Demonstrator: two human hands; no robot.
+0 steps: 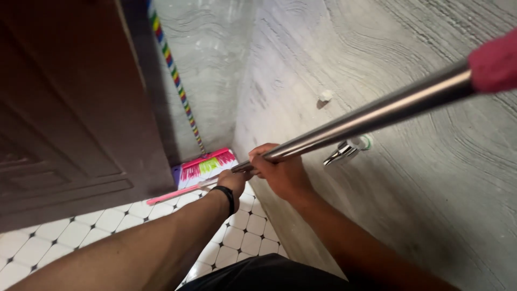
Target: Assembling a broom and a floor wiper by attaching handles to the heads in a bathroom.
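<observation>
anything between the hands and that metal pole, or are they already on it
Nothing stands between them. Both the left hand and the right hand are already wrapped around the metal pole, side by side near its lower part, above the tiled floor.

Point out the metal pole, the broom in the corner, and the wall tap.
metal pole point(371, 116), head view, middle of the shaft
broom point(207, 164), head view, pink and green bristles
wall tap point(344, 152), head view, chrome handle

You're looking down at a floor point(102, 223) of white tiles with small dark diamonds, lower left of frame. A multicoloured broom head point(207, 164) rests on it at the centre, in the corner.
</observation>
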